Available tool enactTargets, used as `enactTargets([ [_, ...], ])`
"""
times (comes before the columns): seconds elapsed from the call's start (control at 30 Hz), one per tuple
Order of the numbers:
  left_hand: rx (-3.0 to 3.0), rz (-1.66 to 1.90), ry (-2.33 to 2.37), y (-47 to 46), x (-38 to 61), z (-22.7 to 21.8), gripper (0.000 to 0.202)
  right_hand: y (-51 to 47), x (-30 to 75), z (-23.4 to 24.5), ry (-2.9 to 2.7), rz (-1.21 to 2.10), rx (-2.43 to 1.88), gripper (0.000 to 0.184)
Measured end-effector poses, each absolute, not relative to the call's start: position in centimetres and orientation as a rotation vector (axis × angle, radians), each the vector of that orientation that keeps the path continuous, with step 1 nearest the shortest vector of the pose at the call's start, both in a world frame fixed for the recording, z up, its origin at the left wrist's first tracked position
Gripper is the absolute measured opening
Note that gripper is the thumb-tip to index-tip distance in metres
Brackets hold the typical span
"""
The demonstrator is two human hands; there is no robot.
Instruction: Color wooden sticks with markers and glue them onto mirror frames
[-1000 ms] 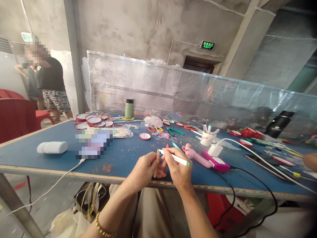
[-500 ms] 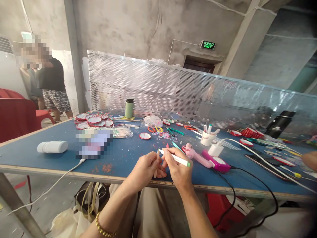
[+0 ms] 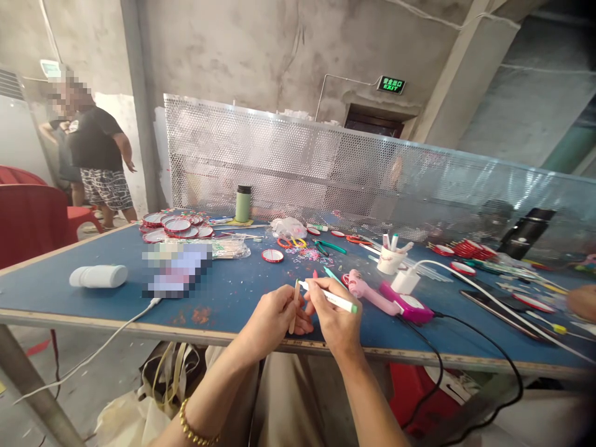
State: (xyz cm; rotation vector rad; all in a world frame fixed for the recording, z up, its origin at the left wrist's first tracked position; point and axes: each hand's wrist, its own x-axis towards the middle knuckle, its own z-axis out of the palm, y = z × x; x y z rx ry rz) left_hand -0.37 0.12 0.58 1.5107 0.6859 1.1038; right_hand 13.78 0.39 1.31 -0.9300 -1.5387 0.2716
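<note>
My left hand [image 3: 272, 320] pinches a thin wooden stick [image 3: 294, 305] and holds it upright at the near edge of the blue table [image 3: 56, 279]. My right hand [image 3: 333, 320] grips a white marker with a green cap [image 3: 331, 298], its tip touching the top of the stick. Both hands hover just above the table edge. A gold bead bracelet sits on my left wrist.
A pink glue gun [image 3: 386, 297] with black cord lies right of my hands. Red-rimmed round lids [image 3: 174, 226], a green flask [image 3: 242, 203], scissors [image 3: 330, 246], a cup of pens [image 3: 390, 257], a white bottle [image 3: 99, 275] and a perforated metal screen [image 3: 326, 167] are there. A person [image 3: 95, 158] stands far left.
My hands, stick and marker stay in place. The person standing at far left has shifted and lowered an arm.
</note>
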Motion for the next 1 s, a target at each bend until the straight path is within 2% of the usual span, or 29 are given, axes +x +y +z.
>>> enactTargets([
  [1.0, 1.525, 1.104, 0.694, 0.32, -0.40, 0.48, 0.030, 0.45, 13.82, 1.22, -1.537, 0.285, -0.895, 0.019],
])
